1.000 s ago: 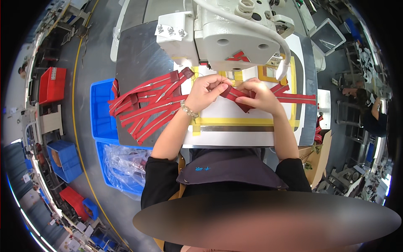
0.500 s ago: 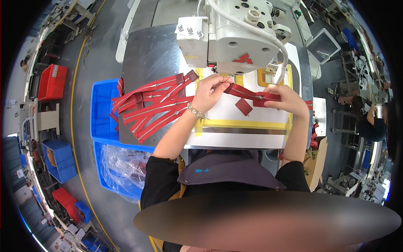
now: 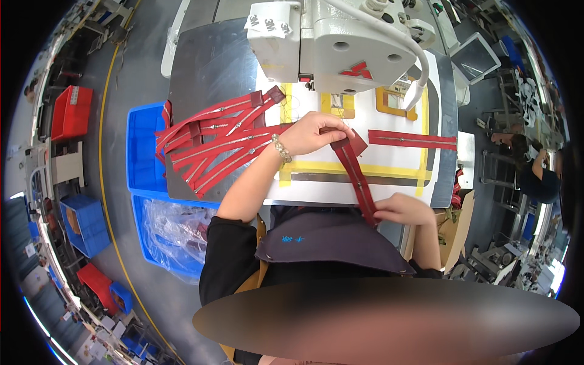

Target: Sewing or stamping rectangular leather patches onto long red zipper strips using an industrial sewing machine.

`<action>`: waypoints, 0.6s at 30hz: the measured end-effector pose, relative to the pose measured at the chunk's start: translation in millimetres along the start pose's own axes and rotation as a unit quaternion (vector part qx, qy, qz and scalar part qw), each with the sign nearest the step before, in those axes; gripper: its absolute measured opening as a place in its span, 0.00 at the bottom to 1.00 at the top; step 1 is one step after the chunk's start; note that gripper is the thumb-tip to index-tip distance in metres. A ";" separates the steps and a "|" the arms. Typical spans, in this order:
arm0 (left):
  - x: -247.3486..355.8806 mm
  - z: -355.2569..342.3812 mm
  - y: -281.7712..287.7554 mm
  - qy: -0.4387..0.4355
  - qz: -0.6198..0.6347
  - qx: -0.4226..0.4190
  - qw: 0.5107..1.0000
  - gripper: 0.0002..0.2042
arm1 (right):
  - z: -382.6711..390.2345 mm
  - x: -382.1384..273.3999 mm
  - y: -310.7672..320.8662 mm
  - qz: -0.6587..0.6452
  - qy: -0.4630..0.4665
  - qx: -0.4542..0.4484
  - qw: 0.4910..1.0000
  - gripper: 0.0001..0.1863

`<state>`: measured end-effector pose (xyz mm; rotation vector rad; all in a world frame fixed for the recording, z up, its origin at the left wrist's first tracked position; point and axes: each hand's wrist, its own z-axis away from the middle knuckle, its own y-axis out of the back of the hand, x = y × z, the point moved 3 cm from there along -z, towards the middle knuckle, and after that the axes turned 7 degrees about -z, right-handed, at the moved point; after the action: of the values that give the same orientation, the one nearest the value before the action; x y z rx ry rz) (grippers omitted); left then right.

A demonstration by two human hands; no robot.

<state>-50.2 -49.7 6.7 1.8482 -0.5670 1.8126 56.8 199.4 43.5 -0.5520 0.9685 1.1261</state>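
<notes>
Between my two hands a red zipper [image 3: 354,173] is stretched, slanting from the white worktop toward my lap. My left hand [image 3: 314,132] pinches its upper end, close to a dark red square patch [image 3: 359,143] lying partly behind it. At the lower end, over the table's front edge, my right hand [image 3: 403,210] is closed on the zipper tape. Another red zipper [image 3: 412,139] lies flat on the right of the worktop. Left of my wrist is a fanned pile of red zippers [image 3: 225,131], several with dark red end tabs.
A white sewing machine head [image 3: 359,52] stands over the far side, with yellow frames [image 3: 395,102] under it. Blue bins [image 3: 146,146] sit to the left, one holding clear plastic bags [image 3: 176,240]. An open cardboard box [image 3: 459,234] stands at the right. A screen [image 3: 476,64] is farther back.
My right hand has come down and toward me, swinging the zipper from nearly level to steep. My left hand has moved slightly right and down, still gripping the upper end.
</notes>
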 end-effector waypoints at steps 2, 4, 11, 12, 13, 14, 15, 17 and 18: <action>6.0 -0.4 -1.2 -0.027 -0.088 -0.057 0.994 0.08 | -3.6 6.6 -23.1 0.063 -0.018 0.008 0.998 0.10; 5.8 -4.0 -0.5 -0.008 -0.101 -0.078 0.992 0.08 | -7.6 4.0 -31.0 0.125 -0.032 0.019 0.991 0.10; 5.2 3.7 8.0 -0.027 -0.084 -0.093 0.992 0.09 | -25.4 -22.4 -9.0 0.198 0.001 0.121 0.973 0.11; 5.9 4.1 8.9 -0.029 -0.085 -0.093 0.992 0.09 | -30.8 -26.4 -1.5 0.170 0.010 0.157 0.973 0.11; 5.5 4.3 10.1 -0.020 -0.076 -0.093 0.993 0.09 | -38.4 -23.3 3.9 0.174 0.034 0.223 0.959 0.10; 4.3 4.4 11.1 -0.010 -0.067 -0.091 0.994 0.09 | -49.5 -20.9 7.3 0.175 0.037 0.224 0.958 0.10; 3.9 3.8 11.8 -0.010 -0.069 -0.092 0.993 0.09 | -60.2 -19.2 13.3 0.050 0.036 0.273 0.960 0.11; 1.2 1.8 12.6 0.013 -0.062 -0.095 0.993 0.09 | -78.1 -17.3 21.3 -0.077 0.036 0.319 0.944 0.11; -1.6 1.7 12.6 0.013 -0.063 -0.097 0.993 0.09 | -86.2 -17.2 23.2 -0.130 0.043 0.307 0.942 0.11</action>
<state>-56.5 -60.9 5.8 1.6894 -0.5807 1.6354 2.3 131.4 17.6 -0.2087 1.2155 0.5209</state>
